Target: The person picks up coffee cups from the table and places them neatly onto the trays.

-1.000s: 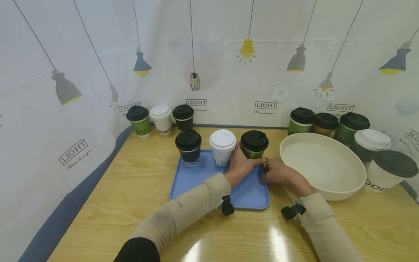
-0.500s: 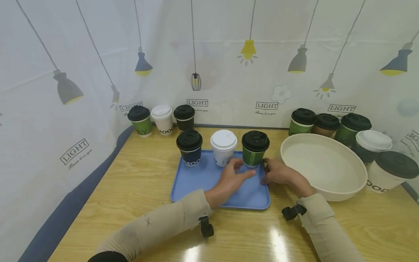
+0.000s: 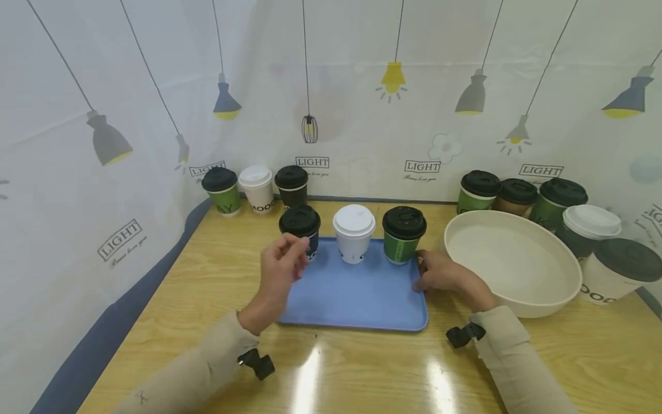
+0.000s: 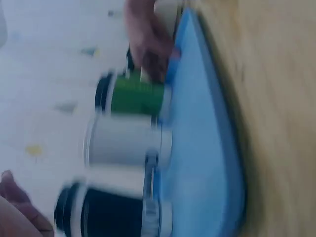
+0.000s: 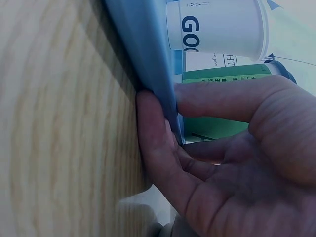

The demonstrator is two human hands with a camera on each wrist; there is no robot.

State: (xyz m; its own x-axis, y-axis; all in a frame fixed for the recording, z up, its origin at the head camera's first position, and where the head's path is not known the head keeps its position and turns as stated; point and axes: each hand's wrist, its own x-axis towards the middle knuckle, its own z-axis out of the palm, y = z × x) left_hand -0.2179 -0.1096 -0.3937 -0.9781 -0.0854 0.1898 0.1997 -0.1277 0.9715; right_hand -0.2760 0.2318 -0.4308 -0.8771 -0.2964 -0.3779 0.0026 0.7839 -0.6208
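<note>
A blue tray [image 3: 357, 296] lies on the wooden table with three lidded paper cups standing along its far side. These are a navy cup [image 3: 313, 244] with a black lid, a white cup [image 3: 353, 244] and a green cup [image 3: 399, 247] with a black lid. My right hand [image 3: 445, 273] pinches the tray's right edge, thumb on top and fingers beneath the rim in the right wrist view. In front of the navy cup my left hand [image 3: 281, 273] hovers with loosely bent fingers, holding nothing. It partly hides that cup; the left wrist view shows the hand apart from it.
A cream bowl [image 3: 512, 259] stands right of the tray, close to my right forearm. Several lidded cups, among them a white-lidded dark cup [image 3: 587, 227], line up behind and beside it. At the back left stand a green cup [image 3: 226, 198], a white cup [image 3: 258, 195] and a dark cup [image 3: 293, 192].
My left hand has left the green cup and moved left across the tray to the navy cup. My right hand stays at the tray's edge. The cups and tray look unmoved.
</note>
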